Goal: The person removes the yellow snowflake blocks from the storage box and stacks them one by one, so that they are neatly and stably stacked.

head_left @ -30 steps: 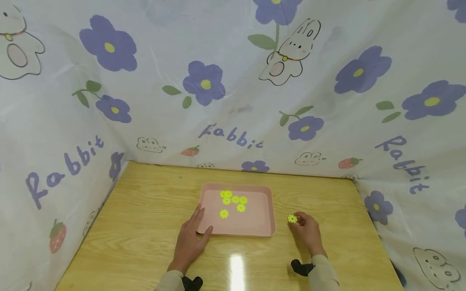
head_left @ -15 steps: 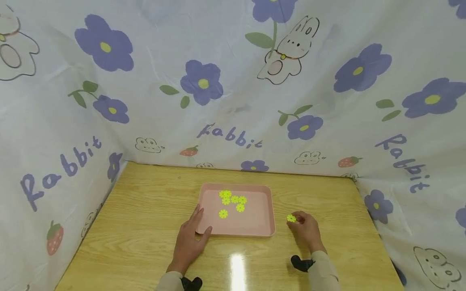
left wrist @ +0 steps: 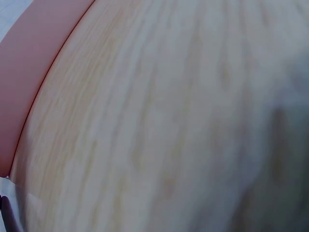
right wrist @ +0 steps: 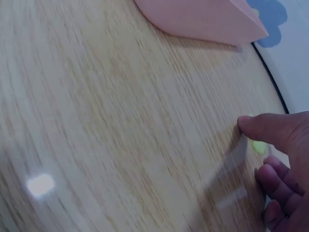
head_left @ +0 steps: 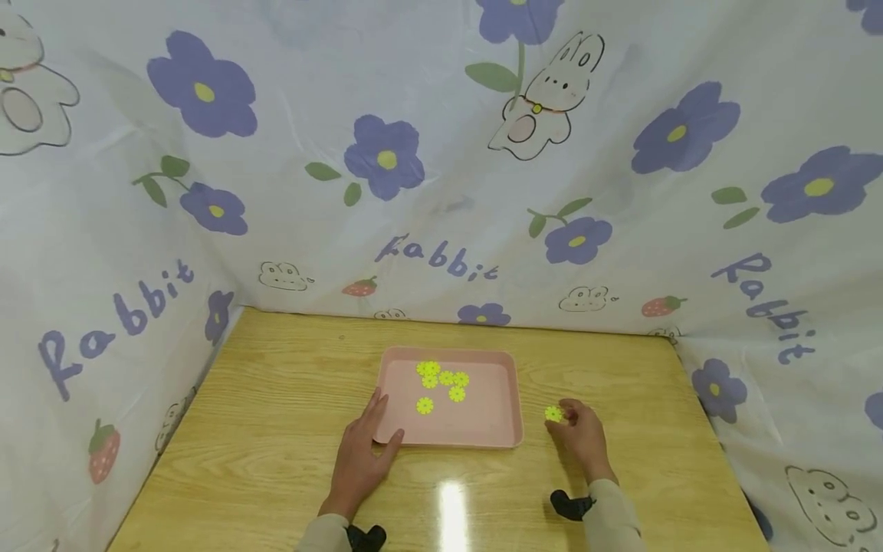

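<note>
A shallow pink tray [head_left: 483, 422] lies on the wooden table, with several yellow-green flower-shaped pieces [head_left: 457, 393] in it, mostly towards the back left. My left hand [head_left: 360, 460] rests at the tray's front left corner, fingers extended along the left rim and thumb at the front edge. Right of the tray, my right hand [head_left: 582, 437] pinches one yellow-green flower-shaped piece [head_left: 553, 414] between thumb and fingers, low over the table. In the right wrist view the thumb [right wrist: 263, 128] partly hides that piece. The left wrist view catches only the tray's side [left wrist: 29, 72] and blurred tabletop.
The wooden table [head_left: 276, 399] runs back to a white cloth [head_left: 441, 199] printed with purple flowers and rabbits, which also hangs along both sides. Black straps [head_left: 571, 506] sit at both wrists. A bright light reflection shows on the table front.
Both hands stay almost in place. The flower piece at my right fingertips tilts slightly between frames, and the head view shifts a little.
</note>
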Motion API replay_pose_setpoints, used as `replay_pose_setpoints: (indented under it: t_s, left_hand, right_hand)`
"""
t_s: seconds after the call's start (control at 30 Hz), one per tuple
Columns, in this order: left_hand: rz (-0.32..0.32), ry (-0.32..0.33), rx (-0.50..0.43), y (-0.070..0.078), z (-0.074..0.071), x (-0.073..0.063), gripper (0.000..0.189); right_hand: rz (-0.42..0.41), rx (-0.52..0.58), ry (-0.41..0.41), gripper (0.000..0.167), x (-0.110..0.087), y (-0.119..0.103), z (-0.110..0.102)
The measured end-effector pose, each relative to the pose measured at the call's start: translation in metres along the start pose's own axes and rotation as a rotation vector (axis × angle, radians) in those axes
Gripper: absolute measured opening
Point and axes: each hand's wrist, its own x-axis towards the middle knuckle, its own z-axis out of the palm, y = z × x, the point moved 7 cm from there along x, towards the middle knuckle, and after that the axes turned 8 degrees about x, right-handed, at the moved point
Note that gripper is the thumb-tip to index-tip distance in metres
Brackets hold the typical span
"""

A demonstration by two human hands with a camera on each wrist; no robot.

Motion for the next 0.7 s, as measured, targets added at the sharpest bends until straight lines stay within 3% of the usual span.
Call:
replay_pose_setpoints:
  t_s: [0.1, 0.2, 0.47, 0.7]
  left_hand:
    - [-0.005, -0.004, -0.001, -0.002, 0.0, 0.0, 0.068]
    - [-0.006, -0.006, 0.001, -0.004, -0.002, 0.0, 0.068]
    - [0.0, 0.008, 0.0, -0.006, -0.002, 0.0, 0.069]
    - [-0.007, -0.003, -0.008, -0.001, 0.0, -0.004, 0.069]
  right_hand:
    - [-0.018, 0.004, 0.013, 0.058, -0.002, -0.006, 0.005]
    - [-0.07, 0.017, 0.045, 0.055, -0.003, -0.018, 0.012]
    - [-0.259, 0.033, 0.094, 0.039, 0.003, -0.079, 0.043]
    - [-0.406, -0.025, 0.009, 0.029, -0.004, -0.125, 0.093]
